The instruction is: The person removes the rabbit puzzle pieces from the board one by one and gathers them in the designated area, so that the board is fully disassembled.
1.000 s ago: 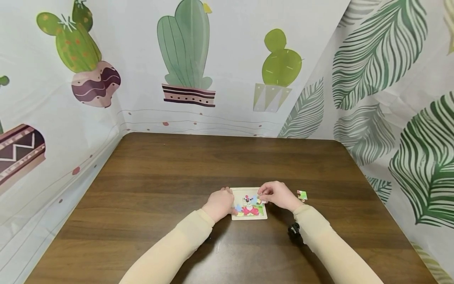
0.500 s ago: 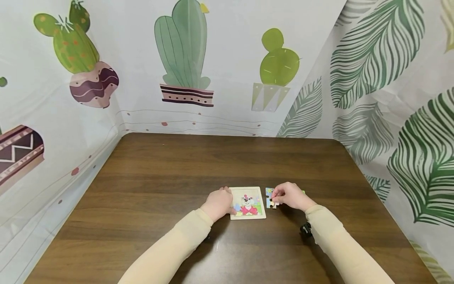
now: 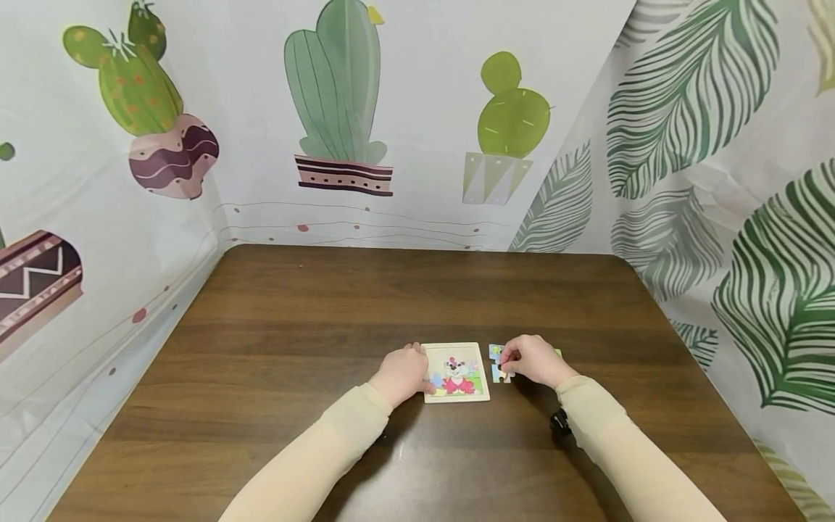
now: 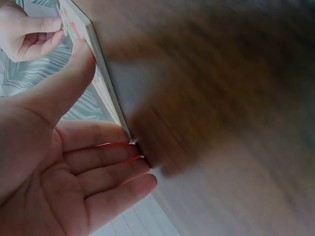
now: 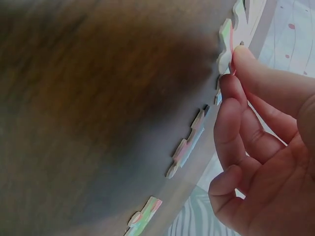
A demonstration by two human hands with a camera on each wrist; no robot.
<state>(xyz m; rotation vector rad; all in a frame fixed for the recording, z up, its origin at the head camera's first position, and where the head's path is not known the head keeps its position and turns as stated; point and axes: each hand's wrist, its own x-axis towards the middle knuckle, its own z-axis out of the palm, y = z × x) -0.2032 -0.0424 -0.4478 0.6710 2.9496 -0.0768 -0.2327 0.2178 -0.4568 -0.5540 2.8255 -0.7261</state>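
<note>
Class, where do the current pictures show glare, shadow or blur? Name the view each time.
Head view: pale glare on the table between the sleeves, dark shadows along their inner sides; left wrist view: wood grain blurred, soft-edged dark shadow across it, left hand sharper; right wrist view: wood grain blurred too, right hand sharper.

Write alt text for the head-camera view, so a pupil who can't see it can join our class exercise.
A person's right hand pinches a puzzle piece just right of a partly filled puzzle tray, whose left edge the left hand touches. The tray lies on a brown wooden table, before a backdrop printed with cacti and leaves.
</note>
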